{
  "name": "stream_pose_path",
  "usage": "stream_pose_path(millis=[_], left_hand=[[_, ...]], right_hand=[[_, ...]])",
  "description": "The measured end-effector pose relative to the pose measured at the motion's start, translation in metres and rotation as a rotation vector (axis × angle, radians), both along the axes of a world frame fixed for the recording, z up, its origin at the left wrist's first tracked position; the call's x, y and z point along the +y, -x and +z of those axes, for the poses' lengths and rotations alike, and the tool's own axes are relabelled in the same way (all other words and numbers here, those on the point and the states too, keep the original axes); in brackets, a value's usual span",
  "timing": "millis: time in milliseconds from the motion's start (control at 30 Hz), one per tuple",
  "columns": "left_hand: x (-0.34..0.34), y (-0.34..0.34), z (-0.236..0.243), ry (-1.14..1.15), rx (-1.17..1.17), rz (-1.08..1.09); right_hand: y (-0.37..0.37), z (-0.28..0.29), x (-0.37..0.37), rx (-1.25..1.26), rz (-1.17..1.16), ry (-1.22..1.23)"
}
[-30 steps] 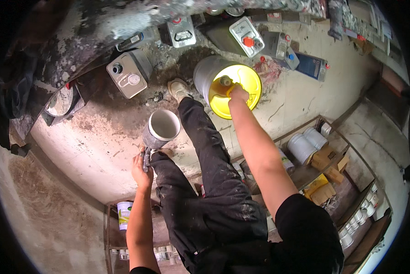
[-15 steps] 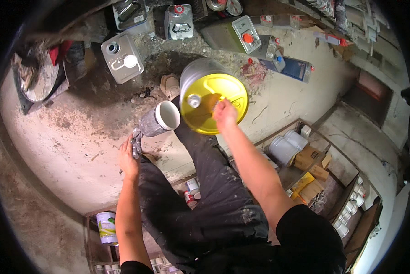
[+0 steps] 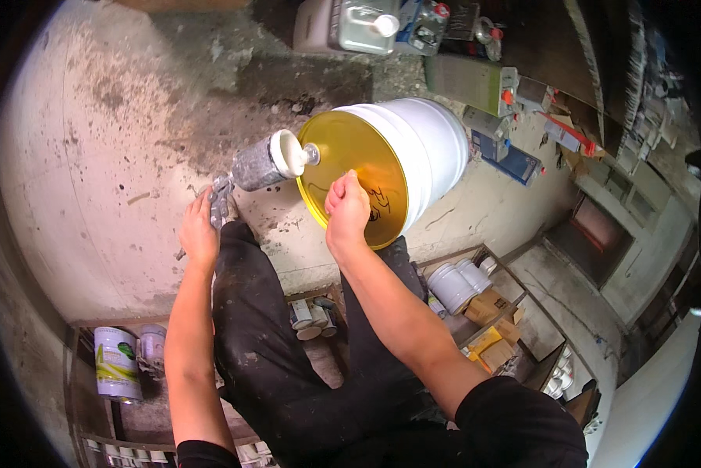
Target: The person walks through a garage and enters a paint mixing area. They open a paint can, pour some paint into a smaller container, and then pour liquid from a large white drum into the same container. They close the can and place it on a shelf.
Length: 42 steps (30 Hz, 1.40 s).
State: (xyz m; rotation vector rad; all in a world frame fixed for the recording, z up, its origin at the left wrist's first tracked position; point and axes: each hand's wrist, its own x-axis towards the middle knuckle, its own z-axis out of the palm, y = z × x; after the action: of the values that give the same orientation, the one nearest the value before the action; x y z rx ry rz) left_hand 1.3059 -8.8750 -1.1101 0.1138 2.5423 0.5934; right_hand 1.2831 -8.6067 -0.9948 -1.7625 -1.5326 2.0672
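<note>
A large white drum (image 3: 424,156) with a yellow lid (image 3: 350,140) lies tipped toward my left. My right hand (image 3: 348,212) is closed at the lid, its fingers round the carry handle, which it mostly hides. The lid's pale spout (image 3: 311,154) is at the mouth of a paint-stained cup (image 3: 258,165) with a white rim. That cup is joined to a grey, paint-crusted spray gun (image 3: 221,195). My left hand (image 3: 200,228) is wrapped round the gun's handle, holding gun and cup tilted toward the spout. Whether liquid is flowing is hard to make out.
Metal solvent cans (image 3: 366,27) and a green-sided can (image 3: 471,82) stand along the far side. Below my legs, a shelf frame holds a paint tin (image 3: 117,363), white buckets (image 3: 452,287) and cardboard boxes (image 3: 487,308). Dried paint spots the floor (image 3: 116,179).
The drum has tipped over to the left, bringing its spout to the cup. My right hand has moved left with the lid's handle. The view has shifted rightward.
</note>
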Motion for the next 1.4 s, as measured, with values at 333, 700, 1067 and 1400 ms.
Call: stream_pose_path(millis=[333,700,1067,1400], left_hand=[[-0.038,-0.029,-0.071,0.062,-0.113,0.05],[-0.033,-0.029,-0.1,0.126,-0.139,0.011],[-0.026,-0.021,-0.116,0.18,-0.101,-0.069],[-0.027,-0.005,-0.122,0.222,-0.115,-0.174]], right_hand=[[-0.025,-0.074,-0.077,-0.001,0.25,-0.157],[-0.028,-0.145,-0.114,-0.09,0.257,-0.419],[-0.055,-0.186,-0.127,-0.175,0.45,-0.629],[-0.067,-0.195,-0.139,-0.63,1.076,-0.767]])
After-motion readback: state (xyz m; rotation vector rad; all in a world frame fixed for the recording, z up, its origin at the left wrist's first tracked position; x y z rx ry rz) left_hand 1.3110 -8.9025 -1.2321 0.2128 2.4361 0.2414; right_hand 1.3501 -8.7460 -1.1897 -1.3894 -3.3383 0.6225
